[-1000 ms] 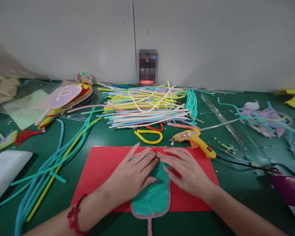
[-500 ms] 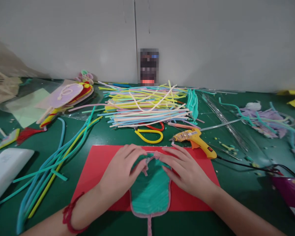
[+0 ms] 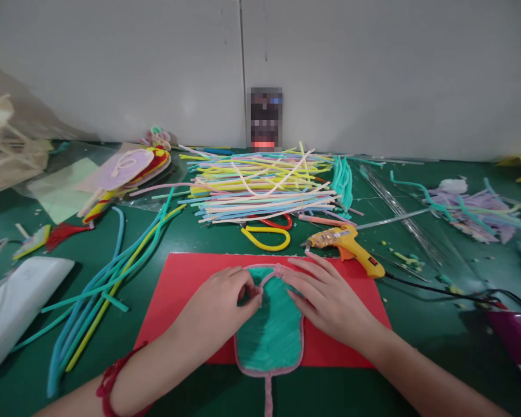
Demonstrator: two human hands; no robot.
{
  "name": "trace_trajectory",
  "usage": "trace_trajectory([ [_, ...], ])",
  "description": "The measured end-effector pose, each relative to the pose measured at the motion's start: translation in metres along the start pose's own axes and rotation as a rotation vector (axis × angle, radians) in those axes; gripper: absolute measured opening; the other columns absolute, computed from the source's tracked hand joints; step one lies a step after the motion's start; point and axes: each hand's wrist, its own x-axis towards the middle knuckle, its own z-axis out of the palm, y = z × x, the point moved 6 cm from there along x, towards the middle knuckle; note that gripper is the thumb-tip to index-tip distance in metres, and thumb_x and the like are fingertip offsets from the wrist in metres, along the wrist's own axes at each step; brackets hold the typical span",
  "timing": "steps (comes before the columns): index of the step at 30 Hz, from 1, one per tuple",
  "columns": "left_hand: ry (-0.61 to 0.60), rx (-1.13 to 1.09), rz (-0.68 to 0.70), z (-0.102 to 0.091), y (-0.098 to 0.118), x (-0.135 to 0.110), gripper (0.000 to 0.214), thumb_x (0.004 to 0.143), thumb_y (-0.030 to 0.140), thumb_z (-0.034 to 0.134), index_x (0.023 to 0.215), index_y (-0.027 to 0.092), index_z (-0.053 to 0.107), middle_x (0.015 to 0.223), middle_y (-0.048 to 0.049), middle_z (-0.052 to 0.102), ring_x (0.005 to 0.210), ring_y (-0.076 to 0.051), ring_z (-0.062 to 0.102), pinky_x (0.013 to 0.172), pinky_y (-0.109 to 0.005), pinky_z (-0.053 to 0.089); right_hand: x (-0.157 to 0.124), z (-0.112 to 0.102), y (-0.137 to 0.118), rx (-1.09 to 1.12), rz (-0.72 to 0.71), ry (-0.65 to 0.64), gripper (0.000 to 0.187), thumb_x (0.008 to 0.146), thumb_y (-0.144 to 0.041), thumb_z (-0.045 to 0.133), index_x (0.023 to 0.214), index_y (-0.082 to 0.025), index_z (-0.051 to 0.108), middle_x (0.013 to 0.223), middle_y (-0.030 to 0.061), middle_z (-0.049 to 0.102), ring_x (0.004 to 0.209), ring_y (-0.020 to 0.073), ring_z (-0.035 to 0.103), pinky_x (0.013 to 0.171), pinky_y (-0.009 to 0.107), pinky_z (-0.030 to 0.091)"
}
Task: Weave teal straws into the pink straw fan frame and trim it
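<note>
A teal fan-shaped piece [image 3: 269, 336] edged with a pink cord lies on a red sheet [image 3: 186, 289], its pink stem hanging over the near edge. My left hand [image 3: 219, 304] is curled, fingertips pinching the loose end of the pink cord at the piece's upper left. My right hand [image 3: 325, 298] lies flat with fingers stretched out, pressing the pink edging at the top right of the piece.
A yellow glue gun [image 3: 347, 246] lies just beyond my right hand, its cord trailing right. Behind it sits a heap of coloured cords [image 3: 260, 185] and yellow-handled scissors [image 3: 267, 237]. Long cords [image 3: 108, 278] and a white pouch [image 3: 17, 301] lie left; finished pieces [image 3: 125, 168] far left.
My left hand went from lying flat on the teal piece to curling and pinching the pink cord's end. The right hand stayed pressing the top edge.
</note>
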Motion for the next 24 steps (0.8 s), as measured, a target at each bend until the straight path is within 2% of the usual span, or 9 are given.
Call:
trace_trajectory([
  [7, 0.059, -0.053, -0.029, -0.014, -0.009, 0.005, 0.012, 0.081, 0.027, 0.05, 0.075, 0.019, 0.057, 0.08, -0.0019, 0.063, 0.076, -0.017, 0.058, 0.064, -0.028, 0.042, -0.002, 0.001, -0.001, -0.003, -0.01, -0.002, 0.03, 0.089, -0.017, 0.045, 0.118, -0.016, 0.055, 0.121, 0.0032, 0.061, 0.114, 0.0204, 0.052, 0.103, 0.044, 0.037],
  [13, -0.039, -0.127, -0.029, -0.011, -0.015, 0.011, 0.008, 0.08, 0.025, 0.054, 0.075, 0.019, 0.057, 0.08, -0.0006, 0.063, 0.074, -0.016, 0.058, 0.064, -0.027, 0.042, -0.003, 0.003, -0.002, -0.021, -0.01, -0.036, 0.031, 0.089, -0.015, 0.044, 0.118, -0.016, 0.055, 0.124, 0.0046, 0.059, 0.115, 0.0199, 0.051, 0.103, 0.044, 0.037],
  [15, -0.024, -0.112, -0.01, -0.009, -0.016, 0.011, 0.008, 0.08, 0.026, 0.055, 0.076, 0.019, 0.056, 0.078, -0.0007, 0.062, 0.073, -0.016, 0.057, 0.062, -0.028, 0.042, -0.003, 0.002, -0.003, -0.027, -0.018, -0.029, 0.03, 0.089, -0.014, 0.044, 0.117, -0.016, 0.055, 0.124, 0.0042, 0.059, 0.114, 0.0201, 0.052, 0.103, 0.044, 0.037],
  [17, 0.025, -0.071, 0.034, -0.008, -0.016, 0.01, 0.006, 0.08, 0.025, 0.056, 0.079, 0.019, 0.056, 0.079, -0.0008, 0.06, 0.074, -0.017, 0.056, 0.063, -0.028, 0.043, -0.002, 0.001, -0.004, -0.035, -0.025, -0.021, 0.03, 0.088, -0.014, 0.044, 0.116, -0.016, 0.056, 0.124, 0.0034, 0.059, 0.113, 0.0203, 0.053, 0.103, 0.044, 0.037],
  [20, 0.11, -0.017, 0.177, -0.008, -0.014, 0.005, 0.006, 0.082, 0.023, 0.055, 0.088, 0.021, 0.056, 0.087, -0.0013, 0.059, 0.083, -0.017, 0.055, 0.071, -0.03, 0.045, -0.002, 0.001, -0.004, -0.045, -0.027, -0.017, 0.03, 0.088, -0.014, 0.044, 0.116, -0.015, 0.055, 0.125, 0.0031, 0.058, 0.114, 0.0202, 0.052, 0.103, 0.044, 0.036],
  [24, 0.15, 0.029, 0.356, -0.004, -0.013, -0.001, 0.008, 0.086, 0.022, 0.051, 0.092, 0.022, 0.057, 0.092, -0.0015, 0.058, 0.087, -0.015, 0.053, 0.076, -0.029, 0.045, -0.003, 0.003, -0.004, -0.053, -0.034, -0.034, 0.031, 0.088, -0.013, 0.045, 0.118, -0.015, 0.054, 0.126, 0.0033, 0.057, 0.115, 0.0201, 0.051, 0.103, 0.044, 0.036],
])
